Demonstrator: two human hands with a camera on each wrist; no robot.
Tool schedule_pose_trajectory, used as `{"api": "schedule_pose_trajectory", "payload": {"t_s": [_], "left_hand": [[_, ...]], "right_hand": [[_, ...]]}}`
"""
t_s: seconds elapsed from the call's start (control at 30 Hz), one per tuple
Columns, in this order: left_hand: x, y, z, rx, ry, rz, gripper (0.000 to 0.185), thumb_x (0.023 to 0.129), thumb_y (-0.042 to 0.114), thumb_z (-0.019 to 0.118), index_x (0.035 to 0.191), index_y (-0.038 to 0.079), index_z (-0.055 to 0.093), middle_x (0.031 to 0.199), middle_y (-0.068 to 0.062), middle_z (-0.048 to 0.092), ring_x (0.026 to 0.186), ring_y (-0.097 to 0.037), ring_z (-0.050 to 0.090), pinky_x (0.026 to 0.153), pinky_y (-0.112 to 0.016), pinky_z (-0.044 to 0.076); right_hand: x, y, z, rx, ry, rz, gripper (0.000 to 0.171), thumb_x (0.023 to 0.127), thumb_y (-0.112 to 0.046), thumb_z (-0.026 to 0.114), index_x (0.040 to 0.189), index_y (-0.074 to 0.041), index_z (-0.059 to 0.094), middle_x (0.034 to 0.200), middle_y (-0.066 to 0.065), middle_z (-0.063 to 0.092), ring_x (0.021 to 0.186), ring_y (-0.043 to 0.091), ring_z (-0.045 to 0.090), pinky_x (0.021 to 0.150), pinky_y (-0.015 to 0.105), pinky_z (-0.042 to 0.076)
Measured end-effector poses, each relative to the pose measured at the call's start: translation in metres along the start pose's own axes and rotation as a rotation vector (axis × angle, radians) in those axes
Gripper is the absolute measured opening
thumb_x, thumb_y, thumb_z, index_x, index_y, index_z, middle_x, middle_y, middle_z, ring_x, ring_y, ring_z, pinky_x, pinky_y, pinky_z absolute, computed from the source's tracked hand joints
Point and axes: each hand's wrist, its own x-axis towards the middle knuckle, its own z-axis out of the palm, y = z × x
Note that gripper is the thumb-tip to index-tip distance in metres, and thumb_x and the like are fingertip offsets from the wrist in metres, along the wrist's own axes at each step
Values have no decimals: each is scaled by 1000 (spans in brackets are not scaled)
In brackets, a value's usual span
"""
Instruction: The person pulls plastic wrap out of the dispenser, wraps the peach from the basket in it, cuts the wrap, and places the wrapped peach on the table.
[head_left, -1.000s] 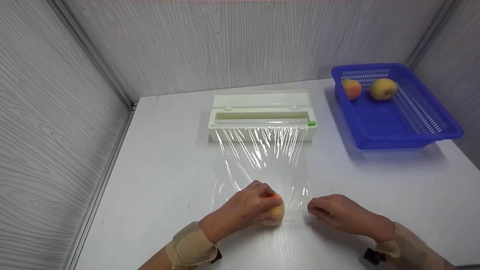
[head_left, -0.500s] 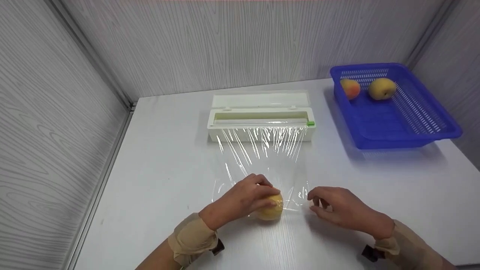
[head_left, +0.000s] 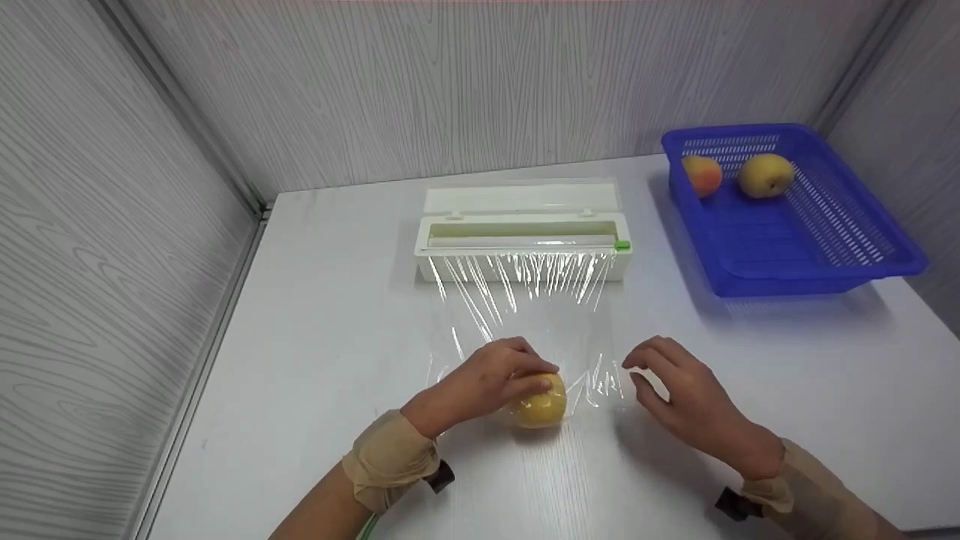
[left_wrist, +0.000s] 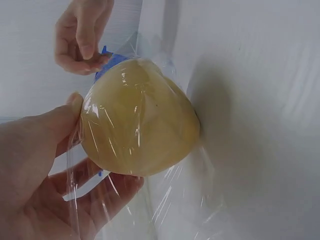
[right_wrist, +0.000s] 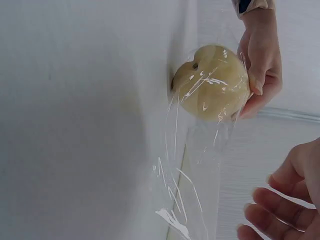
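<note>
My left hand (head_left: 491,379) grips a yellow peach (head_left: 541,401) from the left and above, its thumb and fingers curled round the fruit. Clear plastic wrap (left_wrist: 137,115) lies over the peach in the left wrist view. From the fruit the film stretches back to a white cling film dispenser (head_left: 523,247), whose lid stands open at the rear. To the right of the film, my right hand (head_left: 690,397) hovers with fingers loosely bent and parted, holding nothing. In the right wrist view its fingertips (right_wrist: 257,192) are apart from the wrinkled film edge.
A blue plastic basket (head_left: 757,281) stands at the back right with two fruits, a red-blushed peach (head_left: 703,177) and a yellow one (head_left: 766,176). A small green slider (head_left: 622,245) sits on the dispenser's right end. Wood-grain panels (head_left: 480,82) bound the white table (head_left: 315,360).
The left hand has rolled the peach slightly away from me, toward the dispenser, with film round it. My right hand has come off the film's edge, spread its fingers and moved slightly forward.
</note>
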Motion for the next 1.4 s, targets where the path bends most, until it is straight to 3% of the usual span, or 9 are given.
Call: {"api": "schedule_pose_trajectory", "payload": {"t_s": [0.17, 0.33, 0.43, 0.57, 0.73, 0.9, 1.17, 1.4], "left_hand": [[4, -1, -1, -4, -3, -9, 29, 98, 30, 61, 119, 13, 73, 103, -3, 70, 95, -13, 63, 82, -23, 50], [10, -3, -1, -9, 15, -10, 28, 99, 29, 60, 118, 13, 74, 102, -4, 71, 91, -13, 63, 75, -20, 49], [13, -6, 0, -9, 24, -23, 28, 99, 29, 60, 116, 13, 74, 102, -3, 73, 90, -13, 64, 74, -19, 49], [17, -13, 2, -54, 32, -68, 28, 99, 31, 59, 113, 14, 76, 101, -1, 74, 90, -12, 63, 76, -20, 48], [17, -21, 2, -155, 44, -156, 30, 100, 36, 57, 111, 17, 77, 101, 0, 69, 93, -10, 59, 80, -24, 48], [20, -26, -1, -156, 60, -213, 32, 101, 38, 54, 110, 17, 77, 99, -1, 65, 89, -10, 55, 75, -24, 47], [29, -34, 0, -201, 117, -338, 32, 101, 40, 53, 119, 19, 69, 111, -1, 70, 100, -14, 62, 86, -31, 52], [36, -44, 3, -218, 182, -370, 28, 100, 40, 54, 110, 18, 70, 100, -1, 70, 88, -11, 60, 74, -26, 51]], "right_hand": [[10, -22, 12, 25, 72, -156, 23, 78, 6, 63, 98, -5, 67, 102, 6, 63, 94, 19, 58, 86, 25, 44], [11, -45, 33, -8, 8, -227, 30, 77, -1, 64, 107, -6, 67, 110, 6, 62, 100, 20, 58, 90, 30, 46], [11, -50, 48, -52, -60, -207, 40, 75, -3, 68, 114, -6, 65, 117, 6, 61, 108, 20, 58, 93, 31, 47], [12, -50, 62, -83, -75, -144, 50, 72, -2, 70, 121, -4, 62, 123, 9, 59, 114, 22, 57, 93, 36, 50], [14, -45, 70, -101, -83, -96, 66, 71, -3, 72, 134, -2, 55, 128, 13, 56, 117, 25, 57, 92, 39, 53], [21, -39, 74, -99, -123, -61, 75, 74, -10, 79, 142, -1, 48, 131, 14, 54, 118, 26, 56, 93, 40, 53], [32, -33, 82, -117, -200, 33, 81, 75, -29, 86, 142, -6, 46, 125, 10, 53, 107, 24, 59, 86, 38, 55], [37, -29, 87, -177, -265, 96, 92, 70, -37, 89, 143, -6, 43, 125, 14, 54, 98, 28, 63, 79, 40, 56]]}}
